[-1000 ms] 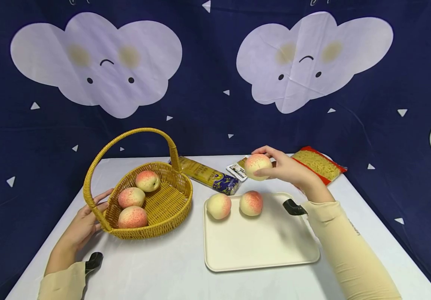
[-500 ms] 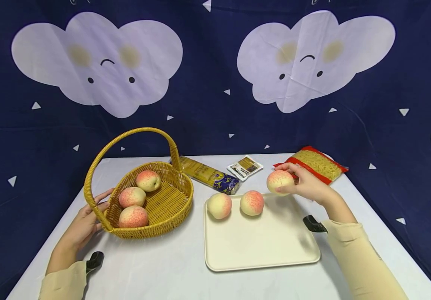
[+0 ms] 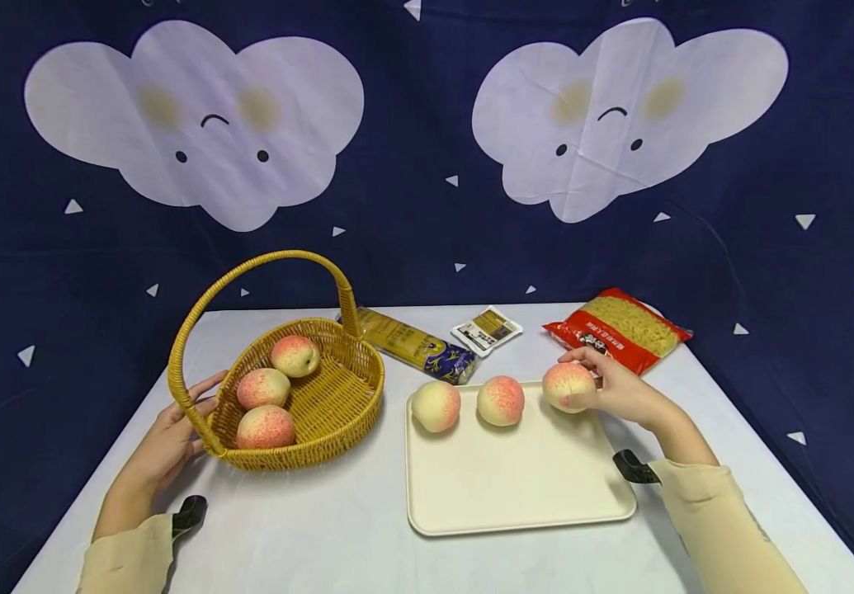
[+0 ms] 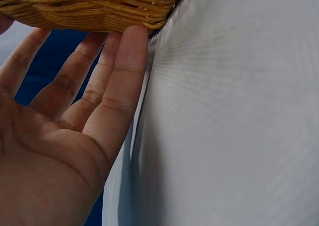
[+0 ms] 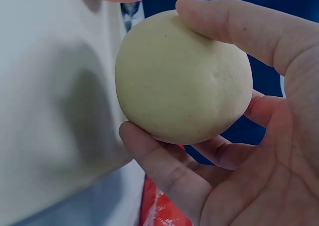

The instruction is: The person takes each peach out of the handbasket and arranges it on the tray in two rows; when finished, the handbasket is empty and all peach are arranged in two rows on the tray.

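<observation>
My right hand point(image 3: 629, 398) grips a pink-and-cream peach point(image 3: 566, 384) at the back right corner of the cream tray point(image 3: 516, 483). In the right wrist view the thumb and fingers wrap the pale side of this peach point(image 5: 179, 81), close over the tray. Two more peaches, one pale point(image 3: 436, 406) and one redder point(image 3: 501, 401), sit in a row along the tray's back edge. On the left, my left hand point(image 3: 159, 450) touches the side of a wicker basket point(image 3: 333, 412) holding three peaches. Nearly straight fingers point(image 4: 117, 91) meet its woven wall in the left wrist view.
Behind the tray lie a long gold-and-blue pasta packet point(image 3: 415, 342), a small white-and-brown packet point(image 3: 488, 331) and a red bag of pasta point(image 3: 623, 330). The basket's tall arched handle point(image 3: 259, 260) rises above its rim. A dark blue cloud-print cloth point(image 3: 412, 264) hangs behind the table.
My right hand has carried the peach rightward and down, from above the back of the tray to its back right corner. The left hand and basket stay put.
</observation>
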